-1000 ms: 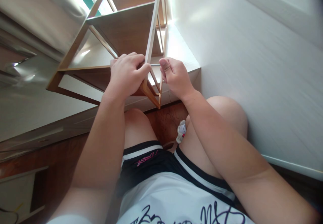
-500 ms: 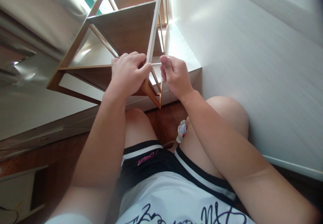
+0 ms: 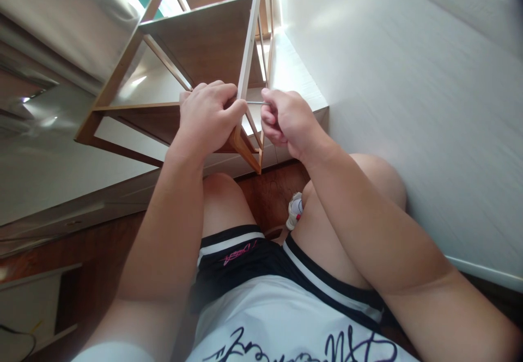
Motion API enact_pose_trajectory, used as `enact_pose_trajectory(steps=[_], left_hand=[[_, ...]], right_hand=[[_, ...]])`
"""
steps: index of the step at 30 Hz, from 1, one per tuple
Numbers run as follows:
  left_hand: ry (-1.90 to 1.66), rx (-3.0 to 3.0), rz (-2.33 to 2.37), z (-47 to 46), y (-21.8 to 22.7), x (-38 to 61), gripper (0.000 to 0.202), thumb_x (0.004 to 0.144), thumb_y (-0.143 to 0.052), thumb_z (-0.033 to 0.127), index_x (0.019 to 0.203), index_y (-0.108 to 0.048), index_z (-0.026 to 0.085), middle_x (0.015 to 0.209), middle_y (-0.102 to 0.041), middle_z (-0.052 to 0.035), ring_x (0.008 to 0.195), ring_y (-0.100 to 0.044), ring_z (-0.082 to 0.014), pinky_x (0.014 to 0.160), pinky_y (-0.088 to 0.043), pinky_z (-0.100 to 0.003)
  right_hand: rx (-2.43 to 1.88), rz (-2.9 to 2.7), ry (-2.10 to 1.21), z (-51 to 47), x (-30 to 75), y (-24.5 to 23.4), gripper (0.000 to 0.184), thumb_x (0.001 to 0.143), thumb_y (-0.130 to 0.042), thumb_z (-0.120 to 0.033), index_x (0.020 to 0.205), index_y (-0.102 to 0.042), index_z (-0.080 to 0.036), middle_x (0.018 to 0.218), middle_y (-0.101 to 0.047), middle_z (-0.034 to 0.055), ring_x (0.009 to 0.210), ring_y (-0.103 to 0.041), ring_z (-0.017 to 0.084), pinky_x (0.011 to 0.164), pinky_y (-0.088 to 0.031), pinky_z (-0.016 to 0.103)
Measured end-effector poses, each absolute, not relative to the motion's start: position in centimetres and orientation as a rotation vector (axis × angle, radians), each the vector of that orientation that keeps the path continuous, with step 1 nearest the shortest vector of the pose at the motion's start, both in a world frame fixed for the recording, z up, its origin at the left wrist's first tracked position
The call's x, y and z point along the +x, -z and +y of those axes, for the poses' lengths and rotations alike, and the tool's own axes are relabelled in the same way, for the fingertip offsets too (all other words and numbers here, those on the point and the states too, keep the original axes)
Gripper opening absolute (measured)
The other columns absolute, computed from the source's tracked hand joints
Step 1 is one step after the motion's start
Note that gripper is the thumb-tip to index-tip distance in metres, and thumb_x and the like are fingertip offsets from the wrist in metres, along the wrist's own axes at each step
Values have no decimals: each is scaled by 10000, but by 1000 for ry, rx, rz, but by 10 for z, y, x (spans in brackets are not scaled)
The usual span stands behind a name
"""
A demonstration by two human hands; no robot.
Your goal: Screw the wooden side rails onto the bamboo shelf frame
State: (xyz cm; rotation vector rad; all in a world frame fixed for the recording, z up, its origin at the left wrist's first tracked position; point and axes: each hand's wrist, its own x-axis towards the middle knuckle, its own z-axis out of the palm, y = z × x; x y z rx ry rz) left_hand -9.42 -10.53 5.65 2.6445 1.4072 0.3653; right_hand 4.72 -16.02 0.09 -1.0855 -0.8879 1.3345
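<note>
A wooden shelf rack [image 3: 204, 41] with several boards stands tilted in view before me. My left hand [image 3: 210, 114] is closed over the front corner where a lower board meets the upright [image 3: 250, 35], its thumb along the upright. To the right of that post, my right hand [image 3: 288, 120] is closed around a thin metal hex key [image 3: 256, 103]. Only the straight shaft shows, running level from my fingers to the upright beside my left thumb. The rest of the key is hidden in my fist, and its tip's seat cannot be seen.
A pale panel wall [image 3: 408, 90] rises close on the right. A light ledge [image 3: 300, 81] lies behind the rack. Curtains [image 3: 69, 30] hang at the upper left. My knees are on either side below, above a reddish-brown wooden floor [image 3: 273, 193].
My right hand has rotated, its thumb tipping from upright to pointing at the rack, and more of the metal shaft shows. The left hand keeps its hold on the rack.
</note>
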Motion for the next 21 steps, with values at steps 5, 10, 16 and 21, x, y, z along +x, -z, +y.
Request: enact_pose_trajectory(steps=[5, 10, 16, 21], left_hand=[[-377, 2632, 1396, -104, -55, -96, 260, 871, -442, 381, 650, -540, 287, 838, -678, -49, 1142, -571, -336, 927, -368, -501], [-374, 2644, 1358, -102, -54, -96, 255, 878, -428, 380, 679, -557, 287, 839, -666, -42, 1133, -562, -333, 905, -349, -489], [-406, 2696, 1312, -101, -54, -97, 255, 885, -434, 376, 689, -570, 285, 824, -661, -39, 1075, -577, -317, 886, -357, -478], [-396, 2691, 1362, -102, -53, -95, 259, 884, -449, 346, 655, -542, 267, 832, -658, -37, 1044, -591, -308, 882, -360, -474]], right_hand=[[-1128, -925, -1254, -161, 51, 1, 525, 999, -351, -609, 618, -332, -250, 406, -260, -70, 344, -272, 88, 345, -243, 246], [-1102, -1014, -1077, -155, 51, 11, 546, 968, -402, -649, 611, -294, -251, 470, -244, -64, 399, -312, 86, 383, -260, 251], [-1057, -980, -1092, -157, 50, 7, 560, 938, -425, -687, 607, -276, -260, 490, -211, -64, 407, -312, 100, 382, -247, 268], [-1041, -1030, -1048, -158, 48, 8, 558, 950, -384, -690, 617, -290, -252, 491, -233, -63, 412, -331, 93, 400, -286, 247]])
